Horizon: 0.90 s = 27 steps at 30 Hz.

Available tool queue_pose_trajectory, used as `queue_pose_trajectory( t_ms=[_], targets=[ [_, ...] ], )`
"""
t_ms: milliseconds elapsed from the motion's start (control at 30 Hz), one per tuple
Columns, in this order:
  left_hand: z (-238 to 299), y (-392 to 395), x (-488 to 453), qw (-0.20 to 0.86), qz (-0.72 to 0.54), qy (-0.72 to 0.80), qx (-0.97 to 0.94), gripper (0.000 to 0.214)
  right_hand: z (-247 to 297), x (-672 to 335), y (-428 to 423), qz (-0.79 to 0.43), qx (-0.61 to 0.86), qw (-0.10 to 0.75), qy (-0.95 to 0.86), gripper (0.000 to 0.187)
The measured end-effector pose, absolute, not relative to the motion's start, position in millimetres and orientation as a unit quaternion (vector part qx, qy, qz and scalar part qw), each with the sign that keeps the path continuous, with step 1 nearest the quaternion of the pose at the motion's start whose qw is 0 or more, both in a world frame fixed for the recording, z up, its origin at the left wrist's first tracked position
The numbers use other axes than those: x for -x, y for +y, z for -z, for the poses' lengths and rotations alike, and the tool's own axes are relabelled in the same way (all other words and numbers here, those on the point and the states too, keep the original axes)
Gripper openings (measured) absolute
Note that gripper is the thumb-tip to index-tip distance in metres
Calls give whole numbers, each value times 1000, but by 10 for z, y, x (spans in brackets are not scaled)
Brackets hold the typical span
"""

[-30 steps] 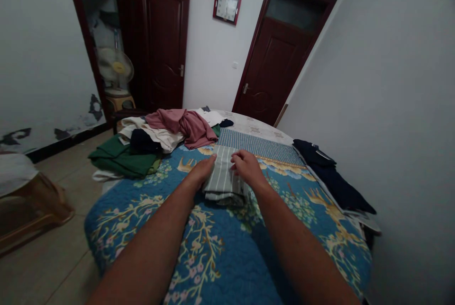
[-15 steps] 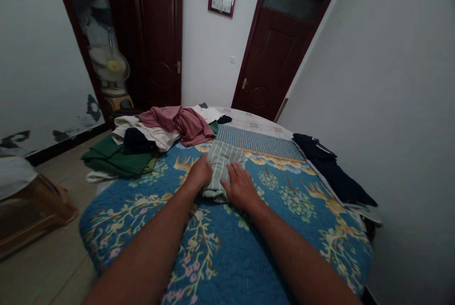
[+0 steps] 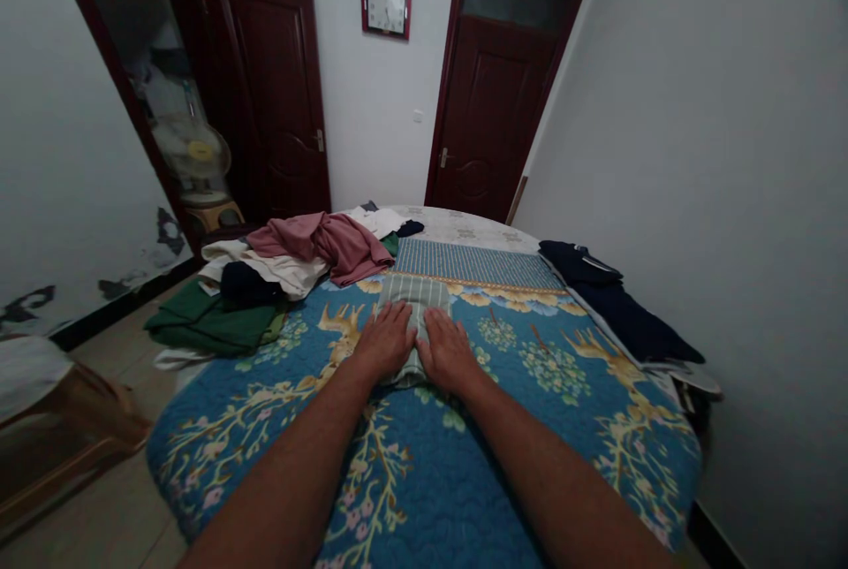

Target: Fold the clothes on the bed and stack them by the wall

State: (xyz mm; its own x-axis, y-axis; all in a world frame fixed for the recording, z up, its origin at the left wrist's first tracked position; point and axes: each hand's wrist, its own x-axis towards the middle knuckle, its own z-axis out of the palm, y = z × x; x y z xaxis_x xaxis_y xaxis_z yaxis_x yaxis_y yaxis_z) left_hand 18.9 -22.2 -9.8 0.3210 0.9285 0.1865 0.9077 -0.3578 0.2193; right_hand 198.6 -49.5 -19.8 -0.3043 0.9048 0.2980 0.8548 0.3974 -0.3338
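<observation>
A folded grey-green garment with white stripes (image 3: pixel 416 289) lies on the blue floral quilted cover (image 3: pixel 457 481) in front of me. My left hand (image 3: pixel 388 341) rests flat on its left half, fingers stretched forward. On the right half lies my right hand (image 3: pixel 449 348), also flat with its fingers extended. The two hands are close together, thumbs nearly touching, and they hide much of the cloth. Part of the near fold shows below them. I cannot tell what kind of garment it is.
A loose heap of clothes sits at the left, with a pink garment (image 3: pixel 324 242), a cream one (image 3: pixel 284 269) and a green one (image 3: pixel 212 322). Folded dark navy clothes (image 3: pixel 623 313) lie along the right edge. A wooden stool (image 3: pixel 72 410) stands at lower left.
My left hand has moved from gripping the striped garment's left edge to lying flat on top of it. My right hand stays on the cloth. The view has shifted slightly.
</observation>
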Motion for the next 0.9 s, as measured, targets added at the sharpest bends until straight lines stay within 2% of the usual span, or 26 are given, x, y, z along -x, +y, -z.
queue_pose_trajectory(
  t_ms=[167, 300, 400, 633, 900],
  targets=[
    [68, -277, -212, 42, -131, 578, -804, 74, 152, -2082, -397, -21, 550, 268, -790, 55],
    [16, -310, -218, 44, -126, 579, -804, 73, 0, -2048, -204, -13, 542, 276, -794, 59],
    [12, -313, -224, 45, -120, 577, -806, 72, -90, -1955, -10, -44, 524, 231, -819, 61],
    [98, -392, -280, 32, -133, 602, -787, 86, -155, -1882, 489, -153, 563, 107, -805, 64],
    [154, -571, -310, 11, -120, 635, -763, 95, -150, -1738, 785, -138, 600, 65, -785, 75]
  ],
)
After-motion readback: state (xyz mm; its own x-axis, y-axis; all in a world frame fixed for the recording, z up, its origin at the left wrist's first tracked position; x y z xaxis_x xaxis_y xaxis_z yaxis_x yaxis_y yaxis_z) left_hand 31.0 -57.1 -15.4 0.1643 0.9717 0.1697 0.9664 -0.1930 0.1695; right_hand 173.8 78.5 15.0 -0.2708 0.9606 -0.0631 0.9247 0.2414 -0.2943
